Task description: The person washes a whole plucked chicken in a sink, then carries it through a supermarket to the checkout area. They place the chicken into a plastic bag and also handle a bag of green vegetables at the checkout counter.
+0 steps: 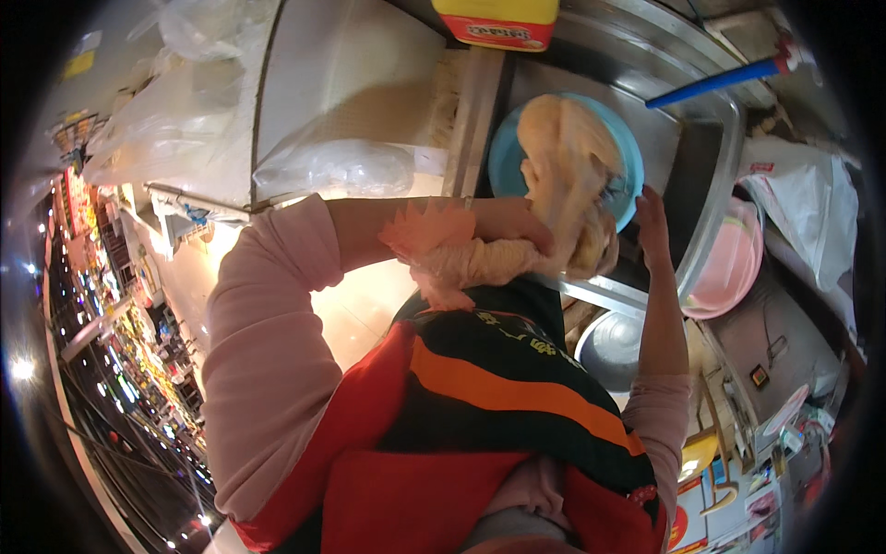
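Note:
A whole plucked chicken (pixel 571 145) lies over a light blue basin (pixel 509 163), which stands in a steel sink (pixel 699 166). My left hand (pixel 516 225) is closed around the bird's neck. The wrinkled neck skin (pixel 477 262) and a large pinkish-red comb (pixel 429 228) extend to the left, close to my apron (pixel 512 374). At the right side of the basin, my right hand (pixel 653 225) is raised with its fingers apart, next to the rim and holding nothing. Whether its fingertips touch the rim cannot be told. Part of the bird's lower end is in shadow.
A blue-handled tool (pixel 720 82) crosses the sink's far right edge. A yellow and red container (pixel 498 24) stands beyond the sink. To the right are a pink basin (pixel 730 266) and a white plastic bag (pixel 799 201); a metal bowl (pixel 612 350) sits lower. Clear plastic bags (pixel 339 168) lie left.

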Available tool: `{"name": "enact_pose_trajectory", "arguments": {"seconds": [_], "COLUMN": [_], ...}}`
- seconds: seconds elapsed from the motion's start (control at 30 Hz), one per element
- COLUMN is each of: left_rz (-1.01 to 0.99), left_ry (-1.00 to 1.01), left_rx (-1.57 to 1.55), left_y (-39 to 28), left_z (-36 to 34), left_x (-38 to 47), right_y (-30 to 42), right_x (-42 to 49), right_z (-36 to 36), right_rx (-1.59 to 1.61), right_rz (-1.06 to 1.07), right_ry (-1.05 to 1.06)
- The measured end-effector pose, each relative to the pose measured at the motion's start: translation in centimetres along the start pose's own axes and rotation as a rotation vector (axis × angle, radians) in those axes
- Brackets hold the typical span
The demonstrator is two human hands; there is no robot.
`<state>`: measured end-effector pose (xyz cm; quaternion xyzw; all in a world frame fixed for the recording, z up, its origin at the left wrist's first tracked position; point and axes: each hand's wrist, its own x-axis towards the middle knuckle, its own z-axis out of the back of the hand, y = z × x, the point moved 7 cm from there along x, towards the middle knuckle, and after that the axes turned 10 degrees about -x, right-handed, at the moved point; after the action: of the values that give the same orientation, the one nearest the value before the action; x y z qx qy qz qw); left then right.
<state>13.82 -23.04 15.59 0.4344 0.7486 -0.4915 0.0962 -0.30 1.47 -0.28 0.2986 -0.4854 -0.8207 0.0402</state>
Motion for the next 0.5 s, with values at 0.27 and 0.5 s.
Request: {"name": "enact_pose_trajectory", "arguments": {"seconds": [0.27,0.5], "left_rz": [0.359,0.351], "left_ry": [-0.061,-0.087], "left_rx": [0.163,0.52], "left_y": [-7.1,-6.5], "left_z": [-5.0,-3.0], "left_x": [-7.1,-4.7], "right_y": [4.2,0.0], "right_x": [6.3,-0.6], "right_z": [-7.1,-10.5], "right_rx": [0.192,0.464], "right_rz": [0.018,-0.353], "right_ry": [0.246,0.483]}}
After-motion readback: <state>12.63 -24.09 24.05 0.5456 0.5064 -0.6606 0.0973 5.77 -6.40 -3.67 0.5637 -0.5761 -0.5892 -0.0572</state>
